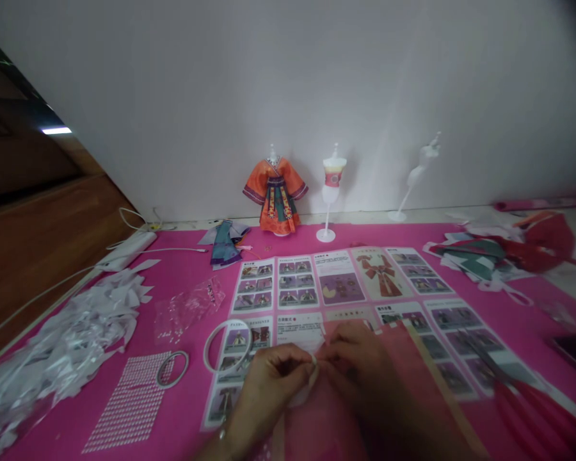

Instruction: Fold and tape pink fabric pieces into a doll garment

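Note:
My left hand (269, 384) and my right hand (360, 368) meet low in the view, over a pink piece of fabric or paper (398, 358) that lies on an unfolded instruction sheet (345, 282). Both hands pinch a small whitish strip (313, 371) between their fingertips; what the strip is I cannot make out. The pink piece runs under my right hand toward the lower edge.
A pink mat (182, 275) covers the table. On it are two tape rings (173, 369), a rhinestone sticker sheet (134, 403), a clear bag (187, 310), a heap of white scraps (72, 346), scissors (499, 371), fabric pieces (509, 253), a dressed doll mannequin (276, 195) and two bare ones (333, 189).

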Action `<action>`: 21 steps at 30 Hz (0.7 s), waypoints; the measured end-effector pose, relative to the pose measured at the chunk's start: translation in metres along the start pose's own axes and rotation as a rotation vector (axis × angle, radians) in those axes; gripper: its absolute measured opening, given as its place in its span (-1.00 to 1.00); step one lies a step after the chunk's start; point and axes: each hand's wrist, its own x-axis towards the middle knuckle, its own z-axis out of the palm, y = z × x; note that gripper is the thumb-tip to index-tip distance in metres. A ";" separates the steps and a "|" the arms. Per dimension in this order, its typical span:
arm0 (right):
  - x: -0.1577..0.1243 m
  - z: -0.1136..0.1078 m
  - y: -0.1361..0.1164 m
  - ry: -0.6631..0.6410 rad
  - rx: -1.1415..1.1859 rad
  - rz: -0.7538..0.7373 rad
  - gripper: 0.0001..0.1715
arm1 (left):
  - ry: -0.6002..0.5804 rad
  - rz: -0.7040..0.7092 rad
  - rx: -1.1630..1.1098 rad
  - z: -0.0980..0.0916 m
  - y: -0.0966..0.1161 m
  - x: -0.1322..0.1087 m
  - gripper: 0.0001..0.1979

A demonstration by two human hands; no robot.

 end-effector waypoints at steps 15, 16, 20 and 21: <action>0.001 0.004 -0.002 0.107 -0.017 -0.065 -0.89 | 0.049 0.068 0.093 -0.001 -0.004 0.001 -0.90; 0.001 0.004 -0.003 0.117 -0.028 -0.058 -0.86 | 0.043 0.071 0.112 -0.001 -0.004 0.001 -0.90; 0.002 0.004 -0.007 0.143 -0.076 -0.067 -0.79 | 0.011 0.058 0.197 -0.003 0.000 0.000 -0.89; 0.002 0.004 -0.006 0.148 -0.084 -0.095 -0.79 | 0.010 0.056 0.227 -0.004 0.000 0.000 -0.88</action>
